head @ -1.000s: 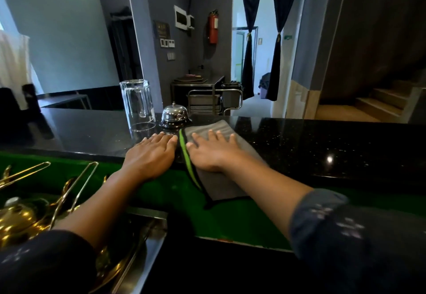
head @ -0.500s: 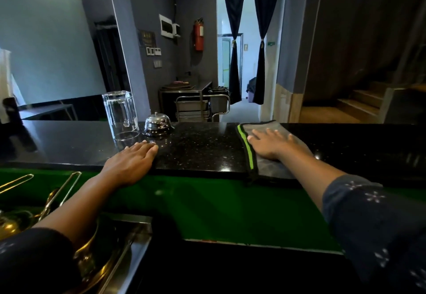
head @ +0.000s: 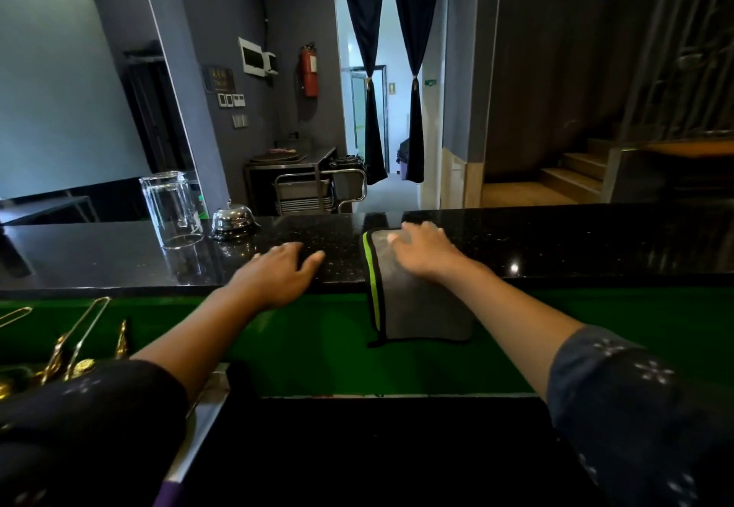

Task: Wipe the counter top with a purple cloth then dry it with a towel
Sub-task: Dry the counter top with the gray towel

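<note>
Drying looks under way: my right hand [head: 423, 250], fingers spread, presses the towel [head: 413, 300] on the counter [head: 576, 244]; my left hand [head: 278, 274] rests flat at nine o'clock, fingers loosely together.

A grey towel [head: 413, 300] with a bright green stripe and dark binding along its left edge is laid flat on the black, speckled, glossy desk [head: 576, 244]. Its far part is spread on the top, right of the middle, while its near part is draped over the near edge and hangs down against the green front panel. The far end is pressed down by the right hand [head: 423, 248], whose fingers are blurred. The left hand [head: 278, 272] is rested flat on the bare top just left of the towel, apart from it. Small light reflections are shown on the dark surface.
</note>
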### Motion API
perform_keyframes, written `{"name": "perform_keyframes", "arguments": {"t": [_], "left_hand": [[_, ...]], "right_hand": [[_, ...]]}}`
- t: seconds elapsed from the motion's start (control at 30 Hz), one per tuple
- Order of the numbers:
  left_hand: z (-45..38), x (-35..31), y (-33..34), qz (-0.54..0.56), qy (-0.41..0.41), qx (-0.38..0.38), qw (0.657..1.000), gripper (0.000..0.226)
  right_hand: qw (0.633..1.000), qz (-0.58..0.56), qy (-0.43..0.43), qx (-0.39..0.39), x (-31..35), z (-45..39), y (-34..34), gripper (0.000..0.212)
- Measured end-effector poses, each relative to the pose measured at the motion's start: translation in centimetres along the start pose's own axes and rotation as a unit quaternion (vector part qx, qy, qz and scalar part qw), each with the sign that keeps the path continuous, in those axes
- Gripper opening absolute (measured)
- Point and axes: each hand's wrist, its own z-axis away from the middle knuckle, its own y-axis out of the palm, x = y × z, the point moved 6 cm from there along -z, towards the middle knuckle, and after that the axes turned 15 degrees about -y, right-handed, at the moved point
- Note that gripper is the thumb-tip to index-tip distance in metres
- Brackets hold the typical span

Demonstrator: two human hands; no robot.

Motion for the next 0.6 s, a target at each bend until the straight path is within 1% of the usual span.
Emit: {"name": "perform_keyframes", "arguments": {"t": [0.03, 0.07, 0.13, 0.2, 0.27, 0.33, 0.4, 0.47, 0.57, 0.6], "left_hand": [[0.5, -1.7, 0.2, 0.001, 0.013, -0.001, 1.0, 0.071], [0.9, -3.3, 0.2, 0.005, 0.021, -0.001, 1.0, 0.072], [1.4, -5.6, 0.4, 0.022, 0.029, 0.016, 0.999, 0.074], [2.1, -7.5, 0.8, 0.029, 0.056, 0.037, 0.997, 0.076], [3.2, -8.8, 1.6, -0.002, 0.103, 0.038, 0.994, 0.079], [4.1, -9.5, 2.8, -0.051, 0.15, 0.03, 0.987, 0.081], [4.3, -9.4, 3.8, -0.071, 0.175, 0.012, 0.982, 0.077], [4.1, -8.9, 4.1, -0.046, 0.182, -0.008, 0.982, 0.075], [4.2, -8.4, 3.6, 0.046, 0.179, -0.015, 0.983, 0.079], [4.4, -8.3, 3.3, 0.062, 0.179, -0.022, 0.982, 0.078]], "right_hand": [[1.0, -0.007, 0.002, -0.023, -0.7, 0.3, -0.9, 0.061], [0.999, 0.002, 0.011, -0.03, -1.6, 0.8, -1.6, 0.06], [0.998, 0.04, 0.04, -0.023, -3.5, 1.7, -2.9, 0.058], [0.997, 0.055, 0.041, -0.02, -4.6, 2.4, -3.7, 0.055], [1.0, 0.026, -0.003, -0.017, -4.8, 3.0, -4.2, 0.053], [0.998, 0.01, -0.059, 0.009, -4.5, 4.0, -4.3, 0.051], [0.991, 0.07, -0.1, 0.049, -4.3, 5.2, -4.1, 0.054], [0.981, 0.131, -0.126, 0.067, -4.3, 6.2, -3.8, 0.06], [0.979, 0.127, -0.149, 0.064, -4.4, 6.7, -4.1, 0.07], [0.979, 0.118, -0.151, 0.064, -4.4, 6.7, -4.3, 0.072]]}}
